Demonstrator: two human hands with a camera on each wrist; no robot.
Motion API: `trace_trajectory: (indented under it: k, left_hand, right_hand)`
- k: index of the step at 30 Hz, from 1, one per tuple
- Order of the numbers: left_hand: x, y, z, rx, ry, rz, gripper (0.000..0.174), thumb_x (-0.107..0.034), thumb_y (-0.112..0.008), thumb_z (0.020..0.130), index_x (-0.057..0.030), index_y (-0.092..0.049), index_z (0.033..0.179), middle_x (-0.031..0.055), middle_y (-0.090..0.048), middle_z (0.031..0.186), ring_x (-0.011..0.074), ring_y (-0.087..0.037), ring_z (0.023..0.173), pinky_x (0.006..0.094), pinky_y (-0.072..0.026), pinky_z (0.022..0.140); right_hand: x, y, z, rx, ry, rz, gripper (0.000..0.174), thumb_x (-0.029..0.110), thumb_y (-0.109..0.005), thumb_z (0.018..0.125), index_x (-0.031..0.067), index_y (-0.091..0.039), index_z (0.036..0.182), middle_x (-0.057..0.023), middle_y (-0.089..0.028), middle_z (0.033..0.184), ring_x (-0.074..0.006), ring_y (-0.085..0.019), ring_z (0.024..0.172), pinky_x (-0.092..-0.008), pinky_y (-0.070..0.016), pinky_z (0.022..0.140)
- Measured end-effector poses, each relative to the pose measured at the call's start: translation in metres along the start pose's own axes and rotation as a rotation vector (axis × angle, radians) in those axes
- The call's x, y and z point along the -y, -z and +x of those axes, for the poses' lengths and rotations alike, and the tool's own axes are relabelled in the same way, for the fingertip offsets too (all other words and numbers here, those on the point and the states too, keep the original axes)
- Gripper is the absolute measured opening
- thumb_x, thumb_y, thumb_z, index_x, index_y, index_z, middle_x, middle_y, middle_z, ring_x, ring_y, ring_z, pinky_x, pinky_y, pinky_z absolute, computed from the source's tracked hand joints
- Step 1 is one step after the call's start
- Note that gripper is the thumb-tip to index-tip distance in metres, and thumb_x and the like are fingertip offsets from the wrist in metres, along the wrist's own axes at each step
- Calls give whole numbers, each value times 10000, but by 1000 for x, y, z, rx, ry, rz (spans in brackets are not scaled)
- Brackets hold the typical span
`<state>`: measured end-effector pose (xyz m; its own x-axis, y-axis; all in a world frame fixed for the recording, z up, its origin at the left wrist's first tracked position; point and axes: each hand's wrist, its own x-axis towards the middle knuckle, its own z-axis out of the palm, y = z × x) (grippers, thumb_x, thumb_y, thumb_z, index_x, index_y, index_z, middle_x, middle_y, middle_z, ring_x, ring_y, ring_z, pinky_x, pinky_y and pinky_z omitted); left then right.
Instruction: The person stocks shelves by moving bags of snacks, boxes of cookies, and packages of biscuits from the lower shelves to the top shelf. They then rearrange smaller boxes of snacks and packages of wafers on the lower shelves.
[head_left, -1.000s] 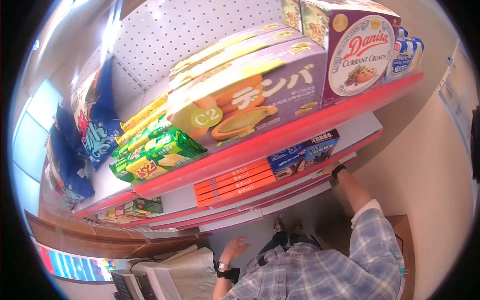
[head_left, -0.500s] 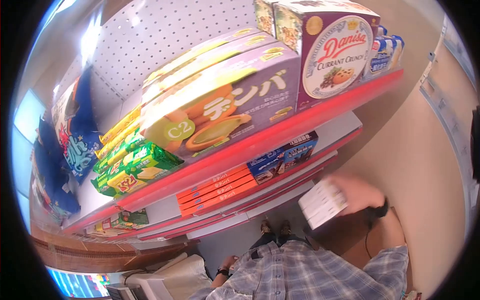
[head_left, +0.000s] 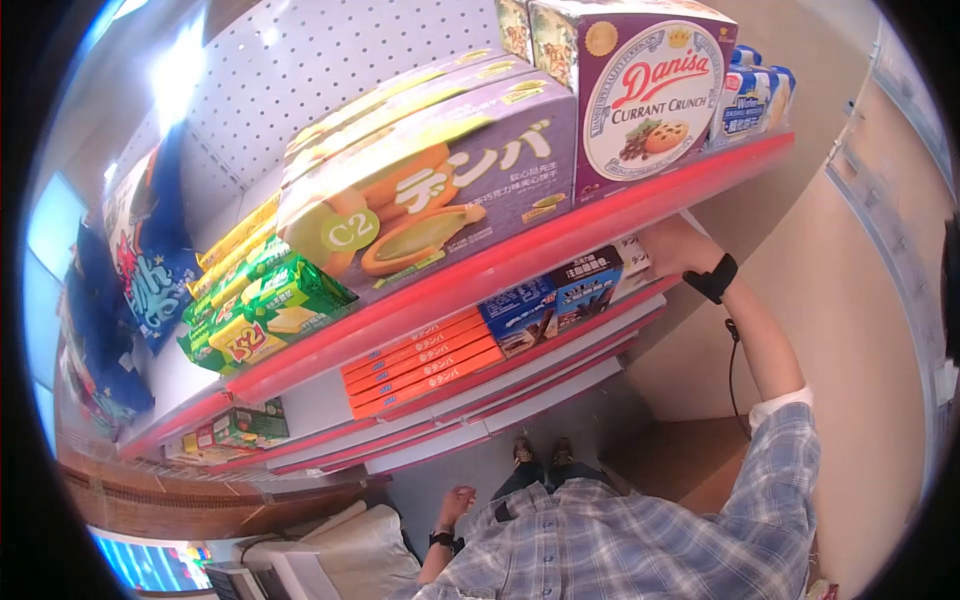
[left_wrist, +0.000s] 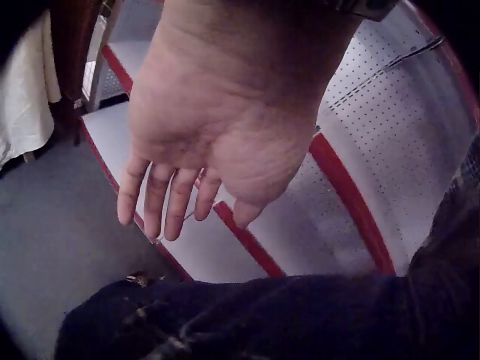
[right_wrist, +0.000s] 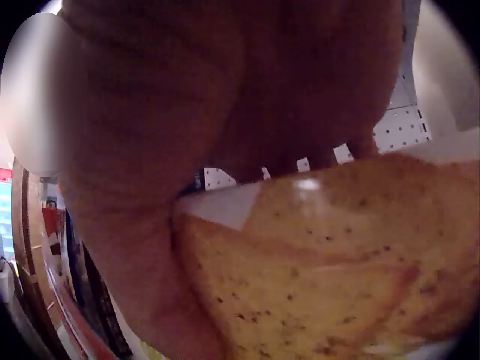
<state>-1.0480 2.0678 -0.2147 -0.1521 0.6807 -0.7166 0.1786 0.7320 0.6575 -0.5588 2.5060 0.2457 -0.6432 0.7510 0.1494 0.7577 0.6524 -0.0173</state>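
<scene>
My right hand (head_left: 682,250) grips a white box (head_left: 635,262) on the second shelf, at its right end beside the blue biscuit boxes (head_left: 585,288). Close up in the right wrist view, the box face (right_wrist: 322,262) bears a picture of golden, speckled biscuits. The thumb lies along one edge, and the other fingers reach over the top, their tips hidden behind it. Low beside the body hangs my left hand (head_left: 457,503), holding nothing. In the left wrist view its palm faces the camera and the fingers (left_wrist: 176,199) extend loosely.
Above the box runs the top shelf's red edge (head_left: 520,260), bearing purple biscuit boxes (head_left: 480,190), a Danisa box (head_left: 655,110) and green packets (head_left: 270,310). Orange boxes (head_left: 425,365) are stacked left of the blue ones. A wall (head_left: 800,300) stands at the right.
The right hand first reached low at the shelf's right end, then held the white box out below. Now the box has moved up onto the second shelf, beside the blue boxes.
</scene>
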Motion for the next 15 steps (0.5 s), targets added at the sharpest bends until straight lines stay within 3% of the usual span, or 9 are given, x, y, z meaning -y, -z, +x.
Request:
trace_trajectory:
  k: [3,7,9,11,13,15]
  left_hand:
    - [30,-2,-22,-37,26,25,332,-318,-692,940,-26,-732,1092,73,-756,863,152,-718,760,310,-551,607]
    - [66,-3,-58,-25,58,159,356,-335,-704,927,-10,-750,1064,109,-776,926,197,-737,838,346,-570,740]
    - [94,-5,-84,-59,39,240,371,-343,-709,921,-2,-753,1063,127,-781,953,213,-740,867,355,-569,788]
    - [128,-6,-85,-26,104,43,412,-368,-709,914,11,-748,1072,161,-778,997,236,-739,926,361,-555,845]
    - [113,-6,-107,-59,89,94,423,-380,-709,913,8,-749,1077,159,-779,991,237,-738,938,363,-556,845]
    - [110,-8,-111,-74,72,145,434,-392,-709,911,5,-749,1082,157,-779,985,237,-737,949,364,-557,845]
  right_hand:
    - [4,1,12,118,33,85,654,165,-852,537,-10,-650,1134,-247,-664,1188,-402,-578,1224,-477,-440,1079]
    - [2,5,16,303,-8,127,745,172,-884,518,-4,-630,1196,-244,-655,1219,-420,-568,1237,-474,-446,1069]
    - [-3,-2,12,261,51,133,784,181,-896,509,-5,-619,1218,-243,-649,1236,-420,-566,1243,-477,-447,1070]
    - [-6,0,14,195,111,129,823,190,-909,500,-7,-609,1240,-241,-643,1254,-420,-564,1249,-479,-448,1071]
    - [-5,5,11,269,57,152,902,238,-940,475,-6,-600,1274,-239,-634,1279,-415,-550,1272,-489,-413,1105]
    - [-4,4,4,210,92,200,969,273,-956,452,-7,-583,1302,-247,-615,1320,-422,-511,1317,-491,-364,1145]
